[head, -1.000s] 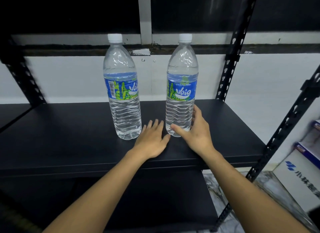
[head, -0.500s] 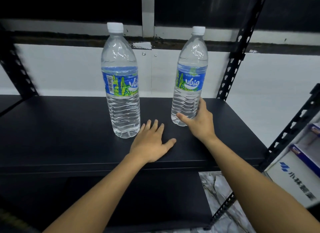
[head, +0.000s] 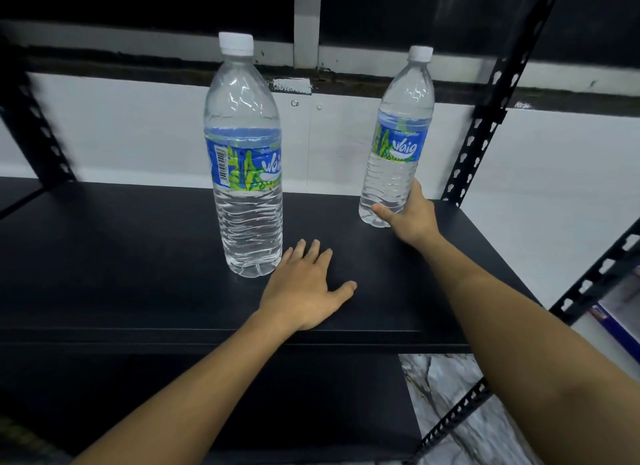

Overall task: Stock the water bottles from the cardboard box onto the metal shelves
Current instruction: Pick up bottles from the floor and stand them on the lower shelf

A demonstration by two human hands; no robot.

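Observation:
Two clear water bottles with white caps and blue-green labels stand upright on the black metal shelf (head: 121,257). The left bottle (head: 246,174) is nearer the front. My left hand (head: 304,288) rests flat on the shelf just right of its base, fingers straight, holding nothing. The right bottle (head: 398,142) stands farther back near the rear right upright. My right hand (head: 412,215) grips its lower part, thumb in front and fingers wrapped behind. The cardboard box is out of sight.
Perforated black uprights (head: 485,118) frame the shelf at the right and at the left (head: 38,132). A lower black shelf (head: 277,405) lies beneath. Marbled floor (head: 446,395) shows at the lower right, and a white and blue carton (head: 620,319) sits past the right edge.
My right hand has pushed the right bottle back and to the right across the shelf. My left hand stays flat beside the left bottle. The view has moved closer.

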